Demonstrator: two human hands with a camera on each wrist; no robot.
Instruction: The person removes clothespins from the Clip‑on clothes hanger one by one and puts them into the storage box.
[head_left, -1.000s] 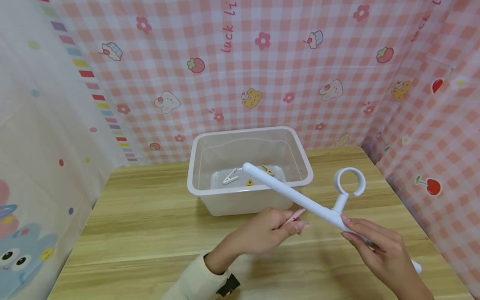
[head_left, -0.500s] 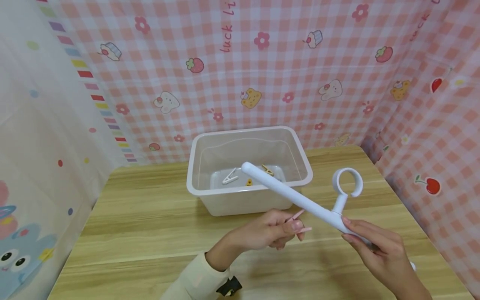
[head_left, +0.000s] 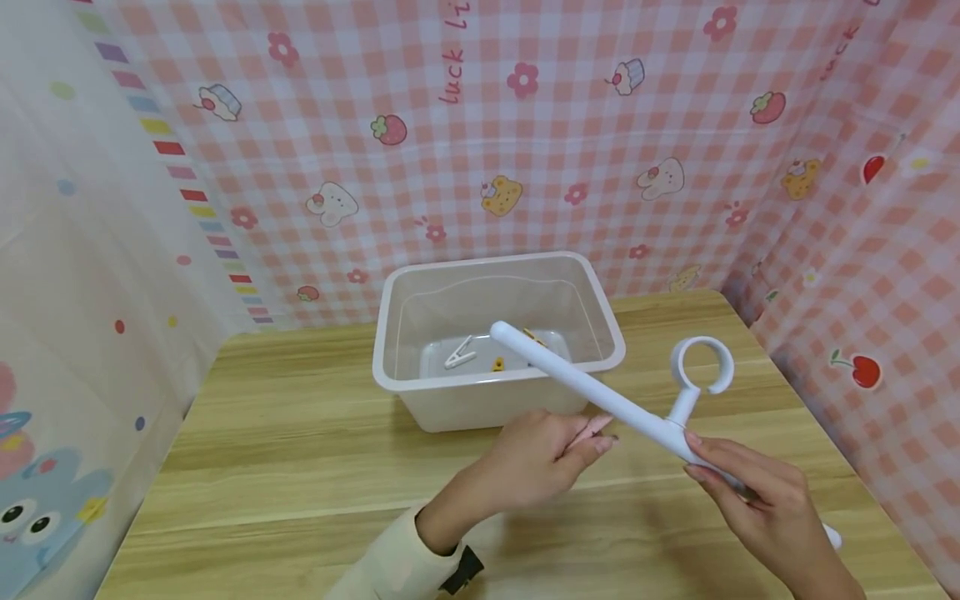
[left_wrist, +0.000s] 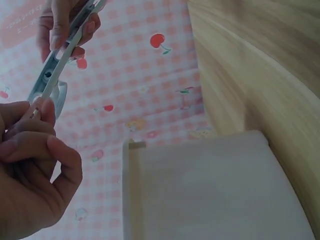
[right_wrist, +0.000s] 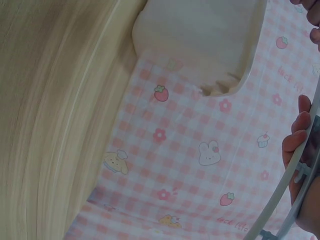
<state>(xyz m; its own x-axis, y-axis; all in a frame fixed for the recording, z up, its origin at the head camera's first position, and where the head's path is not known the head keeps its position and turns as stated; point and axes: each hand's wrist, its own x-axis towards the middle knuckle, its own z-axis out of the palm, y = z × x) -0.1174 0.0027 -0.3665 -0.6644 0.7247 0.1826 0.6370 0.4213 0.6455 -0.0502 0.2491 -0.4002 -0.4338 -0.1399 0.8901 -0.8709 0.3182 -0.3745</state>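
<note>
In the head view, my right hand (head_left: 772,504) grips a white plastic clothes hanger (head_left: 585,385) near its middle, fingers and thumb around the bar. The hanger slants up to the left, with its round open-ended hook (head_left: 678,362) standing above the bar. My left hand (head_left: 521,462) pinches a small pink clothespin (head_left: 591,428) between thumb and fingers; its tip is right at the hanger's lower edge. In the left wrist view, curled fingers hide most of the clothespin. The right wrist view catches only part of my right hand (right_wrist: 300,135) along the hanger.
Behind the hands, a translucent plastic bin (head_left: 487,400) stands on the wooden table (head_left: 300,467). A white clothespin (head_left: 461,353) and yellow ones lie inside it. The hanger's far arm overlaps the bin's rim. A pink checked cloth (head_left: 450,167) hangs behind the table.
Half a second ago the clothespin's two ends showed spread apart in my left hand; now the fingers lie closer together over it. The left hand has risen slightly, and the hanger has shifted slightly right.
</note>
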